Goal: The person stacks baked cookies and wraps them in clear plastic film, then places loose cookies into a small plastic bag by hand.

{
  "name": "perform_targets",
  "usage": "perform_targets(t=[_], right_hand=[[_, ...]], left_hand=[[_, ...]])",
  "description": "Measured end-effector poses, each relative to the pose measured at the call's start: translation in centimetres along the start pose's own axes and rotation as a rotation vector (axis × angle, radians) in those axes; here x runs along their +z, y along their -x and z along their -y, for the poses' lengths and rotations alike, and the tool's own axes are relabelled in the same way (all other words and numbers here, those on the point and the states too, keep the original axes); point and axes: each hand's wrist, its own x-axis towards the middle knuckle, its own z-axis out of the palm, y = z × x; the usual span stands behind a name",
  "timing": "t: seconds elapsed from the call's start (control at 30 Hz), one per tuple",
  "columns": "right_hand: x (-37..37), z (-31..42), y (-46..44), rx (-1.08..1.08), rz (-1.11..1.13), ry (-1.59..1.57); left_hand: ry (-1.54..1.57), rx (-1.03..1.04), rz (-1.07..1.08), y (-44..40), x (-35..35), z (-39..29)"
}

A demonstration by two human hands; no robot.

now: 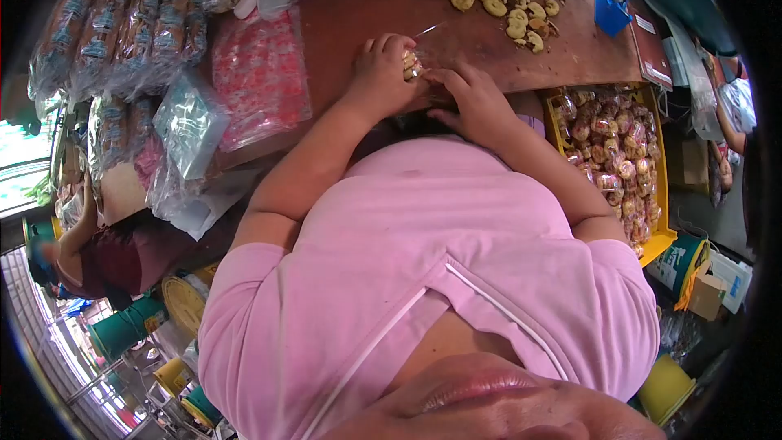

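My left hand (pixel 384 75) is closed around a small clear packet of cookies (pixel 410 65) at the near edge of the brown table. Its fingers wrap over the packet's far side. My right hand (pixel 476 98) comes in from the right, with the index finger touching the packet's side and the thumb stretched out apart, nearer my body. A thin bit of clear film shows just beyond the packet. Loose, pale-yellow curved cookies (pixel 493 2) lie scattered on the table past my hands.
At right stands a yellow crate (pixel 664 187) of small wrapped packets (pixel 615 143). A blue tape dispenser (pixel 611 4) sits on the table's right side. Pink-printed plastic bags (pixel 261 73) and long wrapped packs (pixel 134 20) lie at left. A person (pixel 114 257) is at far left.
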Motion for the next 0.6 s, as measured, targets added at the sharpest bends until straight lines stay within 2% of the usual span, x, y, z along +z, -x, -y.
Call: perform_targets(t=[0.07, 0.27, 0.37, 0.47, 0.6], right_hand=[[0.7, -0.8, 0.3, -0.086, -0.122, 0.056], [0.8, -1.1, 0.4, 0.002, -0.029, 0.022], [1.5, -2.2, 0.4, -0.041, -0.062, 0.06], [0.9, -2.1, 0.6, -0.153, 0.0, 0.122], [-0.1, -1.4, -0.1, -0.152, -0.066, 0.095]], left_hand=[[0.048, -0.018, -0.009, 0.1, 0.1, -0.2], [0.077, -0.015, -0.014, 0.1, -0.6, -0.5], [0.087, -0.004, -0.016, 0.3, -0.6, -0.4], [0.098, -0.014, 0.019, 0.5, -0.8, -0.2], [0.074, 0.004, 0.048, 0.9, -0.9, -0.1]])
